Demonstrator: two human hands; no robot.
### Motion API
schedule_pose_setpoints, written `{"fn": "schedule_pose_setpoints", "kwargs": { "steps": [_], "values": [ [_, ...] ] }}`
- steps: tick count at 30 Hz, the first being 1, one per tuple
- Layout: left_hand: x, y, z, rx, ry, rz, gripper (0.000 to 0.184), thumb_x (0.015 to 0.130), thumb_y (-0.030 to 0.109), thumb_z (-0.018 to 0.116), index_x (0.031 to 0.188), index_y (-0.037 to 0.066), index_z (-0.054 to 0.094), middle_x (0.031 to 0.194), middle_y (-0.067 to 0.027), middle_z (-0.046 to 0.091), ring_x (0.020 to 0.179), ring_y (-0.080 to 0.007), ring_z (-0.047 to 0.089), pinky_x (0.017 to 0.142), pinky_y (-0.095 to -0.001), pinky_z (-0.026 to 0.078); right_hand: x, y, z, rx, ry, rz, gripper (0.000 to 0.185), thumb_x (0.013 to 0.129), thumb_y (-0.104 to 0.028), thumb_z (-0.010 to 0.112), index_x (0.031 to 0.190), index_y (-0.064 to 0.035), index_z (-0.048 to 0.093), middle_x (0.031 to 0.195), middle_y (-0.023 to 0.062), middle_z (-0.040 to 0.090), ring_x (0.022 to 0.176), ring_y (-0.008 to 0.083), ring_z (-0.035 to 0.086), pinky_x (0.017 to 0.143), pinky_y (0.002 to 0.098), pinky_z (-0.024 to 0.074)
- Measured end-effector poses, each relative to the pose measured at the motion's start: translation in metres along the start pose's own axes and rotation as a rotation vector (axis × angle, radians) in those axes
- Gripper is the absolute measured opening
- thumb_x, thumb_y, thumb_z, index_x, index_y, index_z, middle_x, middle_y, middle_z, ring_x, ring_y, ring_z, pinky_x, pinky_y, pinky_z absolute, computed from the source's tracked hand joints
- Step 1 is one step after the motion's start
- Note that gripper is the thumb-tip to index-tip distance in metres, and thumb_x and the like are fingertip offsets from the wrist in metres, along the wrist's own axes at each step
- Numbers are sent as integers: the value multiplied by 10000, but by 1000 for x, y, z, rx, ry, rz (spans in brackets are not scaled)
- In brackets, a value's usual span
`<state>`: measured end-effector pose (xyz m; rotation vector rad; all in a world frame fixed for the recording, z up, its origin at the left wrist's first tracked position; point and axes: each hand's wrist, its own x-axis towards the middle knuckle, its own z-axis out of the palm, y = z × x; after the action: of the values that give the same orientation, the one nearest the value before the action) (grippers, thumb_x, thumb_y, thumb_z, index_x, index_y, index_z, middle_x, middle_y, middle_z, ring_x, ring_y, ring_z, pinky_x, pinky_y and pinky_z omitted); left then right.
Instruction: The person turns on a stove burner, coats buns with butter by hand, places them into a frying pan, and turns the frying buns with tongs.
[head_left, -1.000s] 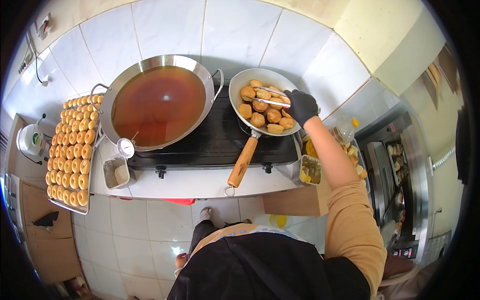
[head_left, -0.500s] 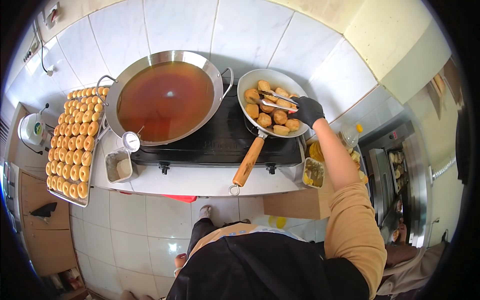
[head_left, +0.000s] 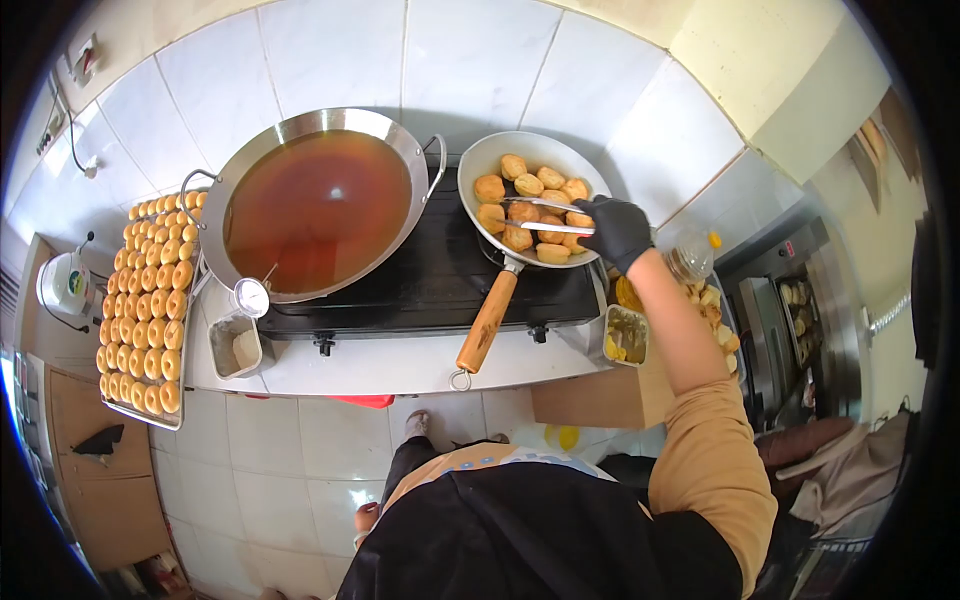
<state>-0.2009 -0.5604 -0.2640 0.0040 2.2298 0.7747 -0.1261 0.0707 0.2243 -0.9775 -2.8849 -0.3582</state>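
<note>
My right hand (head_left: 616, 233), in a black glove, is closed around metal tongs (head_left: 550, 228). The arms of the tongs are apart and reach over the browned round pastries (head_left: 551, 178) in a pale frying pan (head_left: 480, 160). Whether the tips grip a pastry I cannot make out. The pan's wooden handle (head_left: 487, 322) points towards me. Low beside my body hangs my left hand (head_left: 366, 517), partly hidden by my clothing; its fingers do not show clearly.
A wide pan of brown oil (head_left: 325, 200) with a dial thermometer (head_left: 251, 297) shares the black stove (head_left: 430, 285). At left stands a rack of ring doughnuts (head_left: 145, 335). Metal tubs (head_left: 233, 350) (head_left: 626, 337) flank the stove. A plastic bottle (head_left: 692, 255) is by my right forearm.
The tongs have moved lower over the pastries, towards the near side of the frying pan, and their arms look wider apart. My view has shifted slightly.
</note>
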Motion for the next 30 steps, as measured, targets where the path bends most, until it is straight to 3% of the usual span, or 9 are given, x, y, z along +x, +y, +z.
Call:
{"fn": "schedule_pose_setpoints", "kwargs": {
  "steps": [6,9,11,14,17,21,25,28,30],
  "values": [
    [4,9,-10,10,-28,36,311,728,245,670,970,57,616,863,-156,629,773,-233,614,719,-328,479,14,11,30,25,3,87,419,653,-292,688,1044,-165,607,880,92,602,813,258,596,691,380,478],
    [11,21,-15,24,-66,68,332,733,235,669,1000,54,591,895,-157,616,802,-231,604,740,-326,468,16,18,24,25,56,217,350,672,-289,671,984,-139,616,875,100,607,824,269,598,698,385,481],
    [25,37,-20,61,-115,110,347,736,228,668,1021,52,575,916,-157,608,822,-230,597,753,-325,461,32,45,81,-18,65,306,262,692,-269,652,900,-112,625,848,112,618,805,281,609,693,386,487],
    [52,75,-31,137,-210,197,372,740,218,667,1051,50,550,948,-158,596,852,-228,586,774,-324,450,14,26,55,-16,-52,398,201,693,-244,646,830,-98,639,800,117,634,757,272,632,663,393,501],
    [70,115,-39,211,-312,267,399,745,208,666,1081,47,526,980,-159,584,881,-227,576,795,-323,439,-4,27,52,69,198,426,241,683,-253,668,875,-113,630,819,103,620,772,261,626,657,385,497],
    [77,160,-40,252,-436,310,436,751,194,665,1122,44,493,1023,-160,567,920,-224,562,822,-321,424,-50,11,20,202,-47,446,273,682,-274,675,896,-113,619,846,90,612,791,253,616,658,386,495],
    [72,201,-36,250,-588,334,475,757,181,664,1162,40,460,1065,-162,551,960,-222,548,850,-319,410,-107,-1,6,487,355,560,422,684,-339,682,1017,-97,590,866,128,605,838,270,602,725,378,485],
    [55,239,-31,242,-732,342,506,762,171,663,1193,38,435,1097,-163,539,989,-220,538,871,-318,399,-162,8,33,789,92,538,488,687,-382,690,1060,-90,574,897,157,606,839,280,597,749,365,469],
    [29,274,-25,226,-844,343,526,765,164,662,1213,36,418,1119,-163,530,1009,-219,531,884,-317,391,-202,0,35,1204,105,630,554,689,-423,703,1051,-29,561,850,112,603,747,213,558,734,312,441]
  ]
}}
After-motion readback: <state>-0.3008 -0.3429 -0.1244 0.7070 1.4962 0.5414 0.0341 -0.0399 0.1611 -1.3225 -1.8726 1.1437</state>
